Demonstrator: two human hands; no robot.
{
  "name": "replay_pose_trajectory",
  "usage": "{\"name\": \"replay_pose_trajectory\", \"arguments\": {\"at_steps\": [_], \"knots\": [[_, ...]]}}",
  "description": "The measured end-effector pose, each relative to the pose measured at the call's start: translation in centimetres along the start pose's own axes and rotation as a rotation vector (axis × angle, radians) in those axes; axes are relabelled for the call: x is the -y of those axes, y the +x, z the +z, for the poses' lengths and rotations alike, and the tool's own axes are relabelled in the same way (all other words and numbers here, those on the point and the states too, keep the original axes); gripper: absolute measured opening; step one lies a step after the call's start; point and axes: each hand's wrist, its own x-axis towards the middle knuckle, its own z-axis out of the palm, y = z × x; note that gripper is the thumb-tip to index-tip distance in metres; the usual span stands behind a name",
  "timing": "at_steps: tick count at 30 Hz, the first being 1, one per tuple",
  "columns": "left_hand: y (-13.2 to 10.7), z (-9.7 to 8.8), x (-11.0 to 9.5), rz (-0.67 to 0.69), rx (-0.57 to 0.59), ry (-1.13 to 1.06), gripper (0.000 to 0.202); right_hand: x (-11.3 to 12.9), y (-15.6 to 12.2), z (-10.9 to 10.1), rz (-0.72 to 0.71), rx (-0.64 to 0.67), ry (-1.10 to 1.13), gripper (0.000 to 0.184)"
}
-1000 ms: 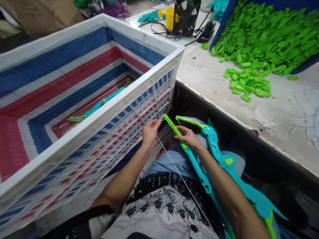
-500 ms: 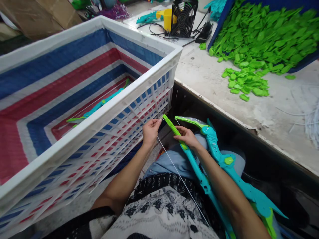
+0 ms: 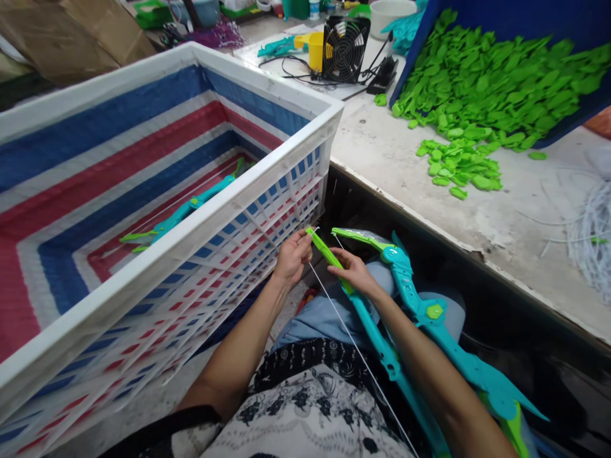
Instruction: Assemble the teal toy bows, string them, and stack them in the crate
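Note:
Across my lap lies a teal toy bow with a green tip section [image 3: 323, 247]. My right hand [image 3: 356, 271] is closed around that green section, a little below its end. At the very tip, my left hand [image 3: 292, 257] pinches a white string [image 3: 341, 318], which runs from there down past my shirt. A short bit of string shows over the tip; my fingers hide the rest. Beside it, to the right, rests another teal-and-green bow part [image 3: 403, 273] with a string at its green end. I cannot tell whether the two are joined.
A white plastic crate [image 3: 267, 172] with a striped lining stands at the left, holding teal-and-green bows [image 3: 191, 207]. On the worktable [image 3: 372, 143] are a blue bin [image 3: 432, 38] spilling green pieces [image 3: 463, 165], a black fan [image 3: 346, 51], a yellow cup [image 3: 315, 51] and coiled white strings [image 3: 594, 235].
My left hand has come right up to the green tip, and string now shows above it. My right hand keeps its hold on the bow. The view has shifted slightly.

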Motion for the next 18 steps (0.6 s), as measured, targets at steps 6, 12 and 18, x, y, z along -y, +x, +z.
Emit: {"name": "replay_pose_trajectory", "arguments": {"at_steps": [6, 12, 18], "knots": [[0.0, 0.2, -0.3, -0.006, -0.013, 0.027, 0.041, 6.0, 2.2, 0.2, -0.426, -0.266, -0.446, 0.035], [-0.1, 0.2, -0.7, -0.033, -0.005, 0.033, 0.038, 10.1, 4.7, 0.8, -0.592, -0.095, -0.624, 0.018], [-0.2, 0.0, -0.8, -0.025, -0.076, 0.323, 0.034, 10.1, 6.4, -1.1, -0.655, -0.167, -0.724, 0.018]]}}
